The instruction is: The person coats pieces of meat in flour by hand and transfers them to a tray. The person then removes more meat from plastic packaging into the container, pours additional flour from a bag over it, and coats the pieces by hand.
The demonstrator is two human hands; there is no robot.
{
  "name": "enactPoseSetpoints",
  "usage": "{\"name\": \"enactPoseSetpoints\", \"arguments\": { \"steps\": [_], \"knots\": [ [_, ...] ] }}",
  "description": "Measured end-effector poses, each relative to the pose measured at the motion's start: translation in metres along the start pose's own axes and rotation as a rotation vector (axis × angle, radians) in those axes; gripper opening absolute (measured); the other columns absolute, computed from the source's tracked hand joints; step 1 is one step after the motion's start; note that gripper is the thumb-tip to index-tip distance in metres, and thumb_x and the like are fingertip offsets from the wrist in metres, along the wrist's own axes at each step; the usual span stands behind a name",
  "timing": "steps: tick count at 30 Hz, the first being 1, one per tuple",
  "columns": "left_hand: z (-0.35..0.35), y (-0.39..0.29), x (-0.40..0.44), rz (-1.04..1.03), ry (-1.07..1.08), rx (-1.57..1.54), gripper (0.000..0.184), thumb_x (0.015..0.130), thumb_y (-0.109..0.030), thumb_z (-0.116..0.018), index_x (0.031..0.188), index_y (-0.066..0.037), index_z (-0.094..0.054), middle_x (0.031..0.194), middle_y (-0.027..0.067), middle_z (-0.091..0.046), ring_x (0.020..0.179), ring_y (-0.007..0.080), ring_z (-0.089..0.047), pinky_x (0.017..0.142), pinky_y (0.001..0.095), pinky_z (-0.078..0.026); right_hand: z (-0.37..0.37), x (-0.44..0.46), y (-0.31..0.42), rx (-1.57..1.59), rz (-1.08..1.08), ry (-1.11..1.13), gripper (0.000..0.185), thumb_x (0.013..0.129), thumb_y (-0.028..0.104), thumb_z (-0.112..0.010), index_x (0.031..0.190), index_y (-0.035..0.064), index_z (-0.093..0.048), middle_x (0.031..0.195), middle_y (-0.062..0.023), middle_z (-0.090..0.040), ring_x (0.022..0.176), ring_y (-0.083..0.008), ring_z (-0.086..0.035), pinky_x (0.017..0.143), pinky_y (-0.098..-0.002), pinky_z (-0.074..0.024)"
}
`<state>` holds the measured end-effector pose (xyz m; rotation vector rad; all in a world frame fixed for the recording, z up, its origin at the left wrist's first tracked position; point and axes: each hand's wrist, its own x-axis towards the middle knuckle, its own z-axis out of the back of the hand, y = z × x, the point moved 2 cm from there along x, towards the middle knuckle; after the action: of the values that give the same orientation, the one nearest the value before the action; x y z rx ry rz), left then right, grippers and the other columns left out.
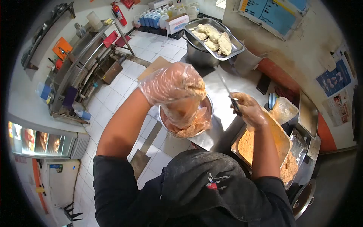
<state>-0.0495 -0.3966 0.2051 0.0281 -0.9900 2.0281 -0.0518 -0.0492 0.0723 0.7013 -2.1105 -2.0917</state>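
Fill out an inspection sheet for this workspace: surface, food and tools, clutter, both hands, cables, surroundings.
Surface: metal table, brightly lit in patches.
Job's things: knife; metal bowl of pinkish pieces; deep pan of orange-brown powder; tray of pale coated pieces on a big pot.
Clutter: knotted-looking clear bag beside the pan; dark flat item nearby.
Grippers: left hand inside clear plastic above the bowl, its grip unclear; right hand closed on the knife's dark handle.
Cables: nothing seen.
Surroundings: tiled floor, fire extinguisher, bottles, glass-fronted fridge.
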Motion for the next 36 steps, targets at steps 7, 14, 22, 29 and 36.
{"name": "enactPoseSetpoints", "arguments": {
  "steps": [7, 14, 22, 29, 36],
  "knots": [
    [-0.003, 0.015, 0.028, -0.004, -0.018, -0.051, 0.022, 0.087, -0.021, -0.082, 0.101, -0.005, -0.079, 0.095, 0.0149, -0.075, 0.091, 0.0332, -0.072, 0.082, 0.0422, -0.056, -0.016, -0.077, 0.053, -0.828, 0.328, 0.162, 0.076, 0.070, 0.035, -0.099, 0.135, 0.0070, -0.069, 0.103, -0.0079, -0.074, 0.090, -0.0231, -0.071, 0.085, -0.0383, -0.0588],
    [-0.039, -0.001, 0.073, -0.130, 0.178, 0.104, 0.022, 0.084, -0.020, -0.083, 0.100, -0.005, -0.079, 0.095, 0.0163, -0.074, 0.092, 0.0374, -0.070, 0.085, 0.0467, -0.055, -0.067, -0.057, 0.100, -1.300, 0.381, 0.137, 0.066, 0.070, 0.037, -0.091, 0.127, 0.0116, -0.070, 0.099, -0.0199, -0.072, 0.092, -0.0417, -0.070, 0.080, -0.0505, -0.0557],
    [-0.058, 0.006, 0.098, 0.019, 0.198, -0.036, 0.022, 0.089, -0.026, -0.081, 0.094, -0.004, -0.079, 0.084, 0.0181, -0.072, 0.084, 0.0366, -0.071, 0.082, 0.0445, -0.055, -0.052, -0.042, 0.079, -1.099, 0.274, 0.120, 0.047, 0.082, 0.031, -0.090, 0.122, 0.0107, -0.073, 0.105, -0.0174, -0.074, 0.094, -0.0393, -0.070, 0.085, -0.0481, -0.0558],
    [-0.083, 0.009, 0.105, -0.209, 0.163, 0.011, 0.021, 0.092, -0.023, -0.076, 0.100, -0.004, -0.077, 0.095, 0.0177, -0.073, 0.089, 0.0373, -0.071, 0.083, 0.0443, -0.056, -0.068, -0.009, 0.053, -1.213, 0.582, 0.074, 0.057, 0.088, 0.023, -0.079, 0.143, 0.0148, -0.066, 0.141, -0.0165, -0.069, 0.128, -0.0381, -0.066, 0.111, -0.0454, -0.0522],
    [-0.047, 0.055, 0.070, 0.214, -0.449, -0.632, 0.023, 0.109, -0.022, -0.063, 0.118, -0.002, -0.072, 0.098, 0.0046, -0.074, 0.089, 0.0149, -0.071, 0.078, 0.0330, -0.059, -0.075, -0.003, 0.054, -1.192, 0.368, 0.165, 0.034, 0.089, 0.017, -0.077, 0.121, 0.0132, -0.072, 0.102, -0.0192, -0.073, 0.098, -0.0413, -0.070, 0.087, -0.0503, -0.0561]
  ]
}}
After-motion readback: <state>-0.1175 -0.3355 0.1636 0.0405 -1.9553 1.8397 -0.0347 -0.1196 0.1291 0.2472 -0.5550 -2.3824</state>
